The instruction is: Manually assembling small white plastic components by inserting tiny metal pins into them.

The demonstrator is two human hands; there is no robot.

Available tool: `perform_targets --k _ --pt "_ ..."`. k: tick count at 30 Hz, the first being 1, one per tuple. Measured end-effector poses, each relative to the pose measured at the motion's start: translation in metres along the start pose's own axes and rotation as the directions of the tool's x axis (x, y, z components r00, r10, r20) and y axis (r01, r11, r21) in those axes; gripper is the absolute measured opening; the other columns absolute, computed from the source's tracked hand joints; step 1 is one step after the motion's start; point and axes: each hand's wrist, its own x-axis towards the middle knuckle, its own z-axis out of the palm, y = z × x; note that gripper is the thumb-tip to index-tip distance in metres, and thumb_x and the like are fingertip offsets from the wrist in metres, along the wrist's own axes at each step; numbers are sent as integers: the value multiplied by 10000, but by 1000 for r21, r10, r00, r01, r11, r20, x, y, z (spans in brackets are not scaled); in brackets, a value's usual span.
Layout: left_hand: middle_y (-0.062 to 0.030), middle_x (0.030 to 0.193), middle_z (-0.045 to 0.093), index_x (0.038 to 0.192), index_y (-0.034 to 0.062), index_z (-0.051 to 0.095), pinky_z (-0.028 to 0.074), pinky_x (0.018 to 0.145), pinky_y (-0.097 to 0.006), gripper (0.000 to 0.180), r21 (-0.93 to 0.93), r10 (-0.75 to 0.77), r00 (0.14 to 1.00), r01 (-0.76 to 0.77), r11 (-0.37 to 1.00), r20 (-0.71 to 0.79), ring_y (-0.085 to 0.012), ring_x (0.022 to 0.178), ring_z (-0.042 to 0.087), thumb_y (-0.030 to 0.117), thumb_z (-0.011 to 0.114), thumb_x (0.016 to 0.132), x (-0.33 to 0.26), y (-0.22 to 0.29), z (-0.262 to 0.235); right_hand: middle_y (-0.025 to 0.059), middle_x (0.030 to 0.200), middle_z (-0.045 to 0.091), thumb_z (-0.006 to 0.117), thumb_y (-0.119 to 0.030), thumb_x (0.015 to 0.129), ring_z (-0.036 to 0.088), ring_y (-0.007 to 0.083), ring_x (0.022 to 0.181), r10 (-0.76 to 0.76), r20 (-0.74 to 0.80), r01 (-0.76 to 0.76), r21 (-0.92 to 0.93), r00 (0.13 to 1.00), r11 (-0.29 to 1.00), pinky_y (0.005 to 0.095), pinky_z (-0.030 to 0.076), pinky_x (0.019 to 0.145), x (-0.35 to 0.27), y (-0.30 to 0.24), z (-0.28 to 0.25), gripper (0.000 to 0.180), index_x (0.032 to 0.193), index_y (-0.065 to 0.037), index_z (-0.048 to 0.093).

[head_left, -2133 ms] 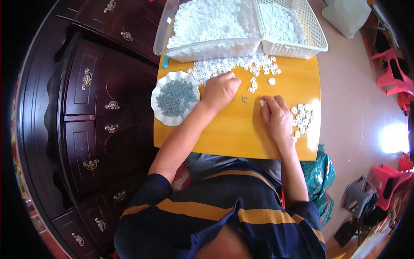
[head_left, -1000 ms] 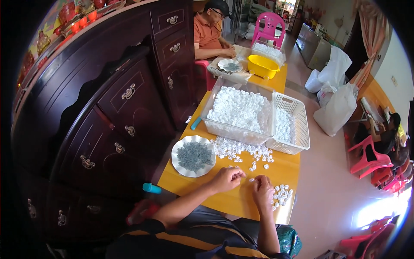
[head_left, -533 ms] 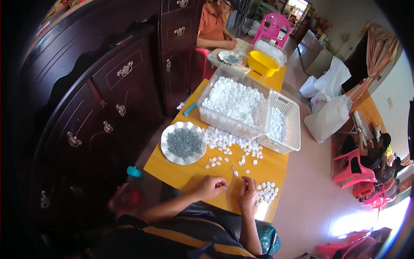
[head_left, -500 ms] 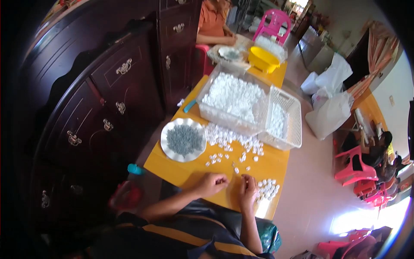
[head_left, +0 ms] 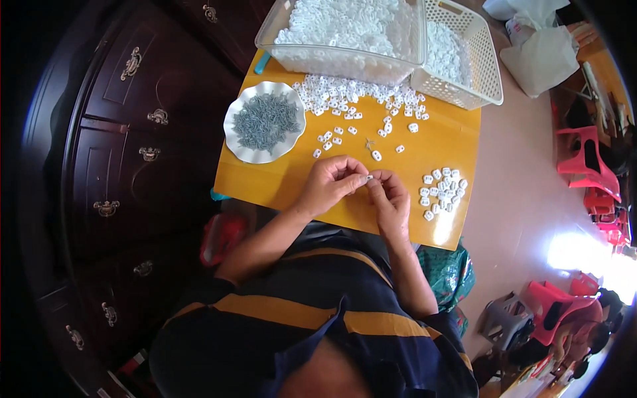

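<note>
My left hand point(head_left: 330, 182) and my right hand point(head_left: 391, 204) meet over the near part of the yellow table point(head_left: 265, 178). Their fingertips are pinched together around a small white plastic piece point(head_left: 369, 178), mostly covered by the fingers. Just beyond lie a loose white oval piece point(head_left: 377, 155) and a few thin pins or screws point(head_left: 369, 142). To the left, a white scalloped plate point(head_left: 231, 129) holds a heap of small grey screw-like pins point(head_left: 267, 121). Right of my right hand is a cluster of white pieces point(head_left: 443, 192). More white two-holed pieces point(head_left: 332, 94) are scattered farther back.
A clear plastic bin point(head_left: 345, 57) full of white pieces stands at the back, beside a white perforated basket point(head_left: 488, 93). Dark wooden cabinets point(head_left: 172, 86) line the left. Right are white bags point(head_left: 541, 63) and pink chairs point(head_left: 584, 159). A green bag point(head_left: 446, 272) sits by the table's near right corner.
My hands, apart half a second ago, have come together at the fingertips around the small white piece. The view has tilted down, so the table's far end and the person there are out of sight.
</note>
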Motion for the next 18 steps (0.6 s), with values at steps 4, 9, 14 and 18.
perform_targets --k 4,9,14,18 --pt "40 853 670 1034 -2 698 459 622 -178 68 56 26 999 -25 998 -31 1 720 571 43 698 984 -2 0 0 -17 938 660 640 -80 1025 568 32 794 6 38 -9 77 999 997 191 468 674 3 1 1 119 1120 -9 654" --pt "42 821 667 1004 -4 703 455 611 -182 54 149 40 997 -31 988 -61 2 703 563 46 696 986 1 1 3 -16 950 673 644 -64 1020 581 31 800 30 14 -31 131 999 991 191 474 675 3 0 1 108 1117 -15 647" --pt "40 797 668 974 -7 703 451 596 -196 52 214 49 997 -35 976 -64 -4 680 553 43 693 983 1 0 3 7 958 712 647 -55 1016 604 29 797 19 18 -22 152 1000 988 187 475 669 3 -2 -2 108 1112 -7 638" --pt "-6 780 681 968 -4 698 462 590 -229 42 357 116 991 -86 930 -64 -42 652 565 36 703 962 0 3 -1 10 951 712 649 -49 1013 605 29 792 30 8 -31 154 1000 988 187 475 669 3 -1 -2 111 1114 -3 637"
